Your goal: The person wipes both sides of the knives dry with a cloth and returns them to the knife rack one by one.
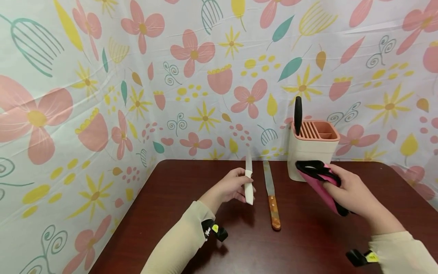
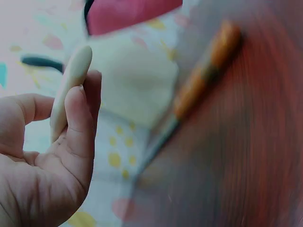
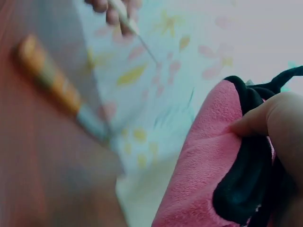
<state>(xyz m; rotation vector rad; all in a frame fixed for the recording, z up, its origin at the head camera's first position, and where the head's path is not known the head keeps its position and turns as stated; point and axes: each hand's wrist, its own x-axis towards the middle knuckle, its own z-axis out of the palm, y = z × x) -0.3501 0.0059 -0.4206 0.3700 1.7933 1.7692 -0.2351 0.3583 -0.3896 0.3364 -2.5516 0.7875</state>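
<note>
My left hand (image 1: 236,185) grips a small knife by its white handle (image 1: 249,190), with the blade (image 1: 248,161) pointing up and away toward the wall. In the left wrist view the thumb and fingers pinch that handle (image 2: 71,90). A folded pink fleecy cloth with black trim (image 3: 203,146) is in my right hand (image 1: 354,190), held above the table at the right. Between the hands a long spatula-like blade with a wooden handle (image 1: 273,213) lies on the table. The right wrist view shows its handle (image 3: 49,75) blurred.
A cream knife holder (image 1: 308,156) with an orange slotted top stands at the back right, a black-handled utensil (image 1: 298,114) upright in it. The dark wooden table (image 1: 164,213) meets a flower-patterned cloth wall (image 1: 191,125) at the back and left.
</note>
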